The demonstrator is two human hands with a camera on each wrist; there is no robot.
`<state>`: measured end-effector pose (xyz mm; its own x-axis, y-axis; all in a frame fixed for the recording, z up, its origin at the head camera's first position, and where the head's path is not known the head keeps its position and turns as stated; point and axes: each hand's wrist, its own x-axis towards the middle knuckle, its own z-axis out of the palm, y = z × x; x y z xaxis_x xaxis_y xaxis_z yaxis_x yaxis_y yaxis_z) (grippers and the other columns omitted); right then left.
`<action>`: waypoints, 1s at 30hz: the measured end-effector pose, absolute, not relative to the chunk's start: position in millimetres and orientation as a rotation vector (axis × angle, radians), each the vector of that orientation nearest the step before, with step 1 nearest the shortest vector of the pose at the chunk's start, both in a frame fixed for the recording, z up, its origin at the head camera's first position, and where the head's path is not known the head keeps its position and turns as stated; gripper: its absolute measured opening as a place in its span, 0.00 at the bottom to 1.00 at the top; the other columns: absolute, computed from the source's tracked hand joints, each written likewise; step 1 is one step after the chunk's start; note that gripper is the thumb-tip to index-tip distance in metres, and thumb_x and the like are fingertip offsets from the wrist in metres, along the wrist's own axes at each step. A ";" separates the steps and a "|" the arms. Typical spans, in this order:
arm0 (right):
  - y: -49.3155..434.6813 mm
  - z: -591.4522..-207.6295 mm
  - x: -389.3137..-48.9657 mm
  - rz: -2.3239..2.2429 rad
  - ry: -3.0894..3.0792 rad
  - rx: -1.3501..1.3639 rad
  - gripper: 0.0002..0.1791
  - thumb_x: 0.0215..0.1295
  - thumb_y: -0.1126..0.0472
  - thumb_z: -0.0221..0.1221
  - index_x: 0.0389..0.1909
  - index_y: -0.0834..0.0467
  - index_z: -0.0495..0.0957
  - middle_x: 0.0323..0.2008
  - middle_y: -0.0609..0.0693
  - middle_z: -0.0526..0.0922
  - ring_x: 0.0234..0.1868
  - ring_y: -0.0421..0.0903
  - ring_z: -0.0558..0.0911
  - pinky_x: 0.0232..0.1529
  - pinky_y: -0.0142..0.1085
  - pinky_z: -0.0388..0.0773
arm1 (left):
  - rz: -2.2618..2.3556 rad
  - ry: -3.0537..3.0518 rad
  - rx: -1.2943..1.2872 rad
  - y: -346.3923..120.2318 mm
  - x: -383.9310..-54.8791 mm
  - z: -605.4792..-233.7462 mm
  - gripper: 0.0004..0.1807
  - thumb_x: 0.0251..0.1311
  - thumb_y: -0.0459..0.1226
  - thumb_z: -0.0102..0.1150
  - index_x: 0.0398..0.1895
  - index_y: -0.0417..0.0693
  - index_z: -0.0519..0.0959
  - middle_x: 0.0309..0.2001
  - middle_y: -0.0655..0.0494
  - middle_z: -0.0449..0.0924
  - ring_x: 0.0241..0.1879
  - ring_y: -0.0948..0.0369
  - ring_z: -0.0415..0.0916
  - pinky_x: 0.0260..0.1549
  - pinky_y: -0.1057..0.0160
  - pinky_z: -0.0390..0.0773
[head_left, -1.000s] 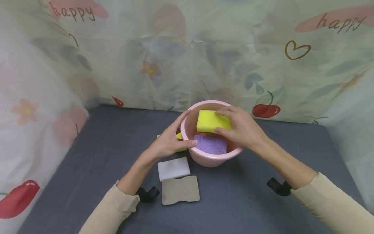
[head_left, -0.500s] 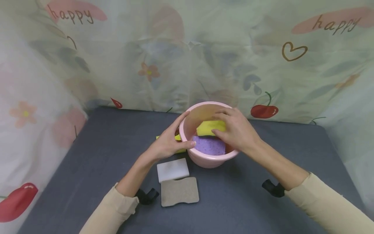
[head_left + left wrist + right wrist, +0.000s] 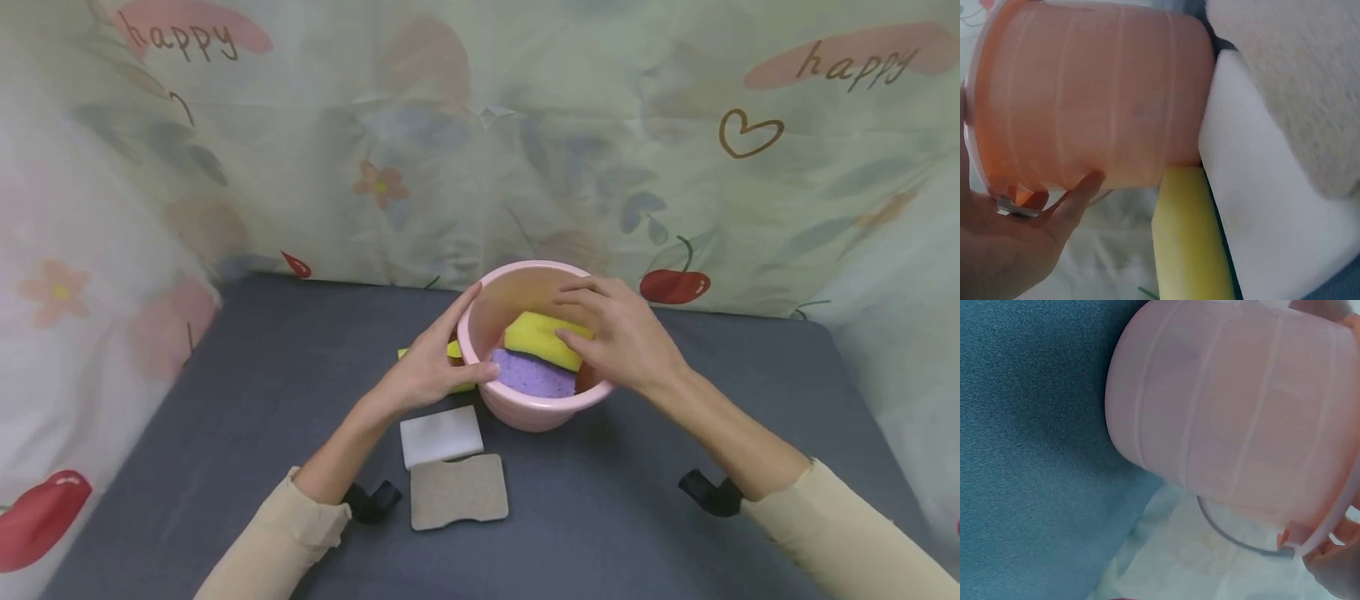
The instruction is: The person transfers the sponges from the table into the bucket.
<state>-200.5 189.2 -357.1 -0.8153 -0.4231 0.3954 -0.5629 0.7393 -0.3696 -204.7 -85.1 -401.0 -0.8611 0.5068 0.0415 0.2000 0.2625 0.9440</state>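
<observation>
A pink bucket (image 3: 534,417) stands upright on the dark table. My left hand (image 3: 427,367) grips its left rim, thumb over the edge and fingers along the outside wall. Inside lies a purple speckled sponge (image 3: 528,375). Tilted against it is a yellow sponge (image 3: 534,333) with a dark underside. My right hand (image 3: 633,337) reaches over the right rim with its fingers apart, the thumb tip overlapping the yellow sponge in the head view. Only the bucket's outside wall (image 3: 1210,419) shows in the right wrist view, so the sponges are hidden there.
Left of the bucket, partly behind my left hand, a second yellow sponge (image 3: 1188,237) stands by a white sponge (image 3: 1266,181). A beige-grey pad (image 3: 459,492) with notched sides lies nearer me. A patterned curtain (image 3: 487,167) hangs behind the table (image 3: 637,517).
My right hand lowered the yellow sponge into the bucket and let it go; its fingers spread and it moved slightly right. The left hand kept its grip on the rim.
</observation>
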 end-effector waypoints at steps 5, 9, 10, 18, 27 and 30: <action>198.9 -356.7 -198.9 0.760 -2.561 0.772 0.21 0.53 0.62 0.73 0.50 0.59 0.85 0.51 0.52 0.82 0.56 0.54 0.76 0.54 0.50 0.73 | 1.529 2.434 0.706 -88.9 -205.6 -398.2 0.58 0.52 0.44 0.76 0.80 0.67 0.46 0.73 0.55 0.57 0.63 0.55 0.70 0.54 0.55 0.77; 205.2 -356.1 -197.5 0.780 -2.550 0.723 0.21 0.54 0.62 0.73 0.51 0.59 0.85 0.52 0.52 0.82 0.56 0.53 0.76 0.51 0.49 0.75 | 1.439 2.552 0.707 -94.0 -204.0 -394.1 0.58 0.50 0.45 0.77 0.80 0.63 0.49 0.69 0.53 0.63 0.58 0.58 0.73 0.52 0.56 0.78; 206.7 -356.2 -197.1 0.788 -2.548 0.709 0.21 0.54 0.62 0.73 0.51 0.59 0.85 0.52 0.52 0.81 0.56 0.53 0.76 0.50 0.49 0.75 | 1.427 2.568 0.706 -95.7 -203.5 -393.6 0.58 0.50 0.46 0.77 0.80 0.63 0.50 0.68 0.54 0.64 0.57 0.59 0.74 0.50 0.57 0.79; 218.9 -360.3 -191.1 0.877 -2.552 0.596 0.23 0.55 0.62 0.73 0.54 0.58 0.83 0.54 0.51 0.81 0.57 0.51 0.77 0.50 0.51 0.76 | 1.340 2.658 0.718 -115.1 -202.5 -399.5 0.55 0.49 0.54 0.75 0.79 0.62 0.53 0.69 0.57 0.66 0.54 0.58 0.78 0.47 0.54 0.80; 233.3 -365.3 -176.8 1.028 -2.581 0.439 0.27 0.59 0.59 0.71 0.60 0.54 0.80 0.57 0.50 0.80 0.58 0.50 0.77 0.54 0.52 0.75 | 1.150 2.824 0.698 -142.7 -205.1 -420.3 0.43 0.52 0.48 0.76 0.72 0.56 0.67 0.66 0.53 0.71 0.59 0.52 0.74 0.50 0.49 0.78; 236.5 -366.7 -170.2 1.093 -2.606 0.375 0.29 0.62 0.57 0.69 0.64 0.53 0.76 0.60 0.50 0.79 0.57 0.49 0.78 0.54 0.39 0.76 | 1.103 2.863 0.704 -154.2 -206.4 -429.7 0.40 0.52 0.47 0.76 0.69 0.52 0.71 0.65 0.53 0.72 0.60 0.51 0.72 0.49 0.48 0.77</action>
<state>-170.2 236.5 -366.7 -0.9241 -0.1254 0.3609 -0.3453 0.6784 -0.6485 -206.4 -154.2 -429.7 -0.8999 0.4046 0.1626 0.4092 0.6547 0.6356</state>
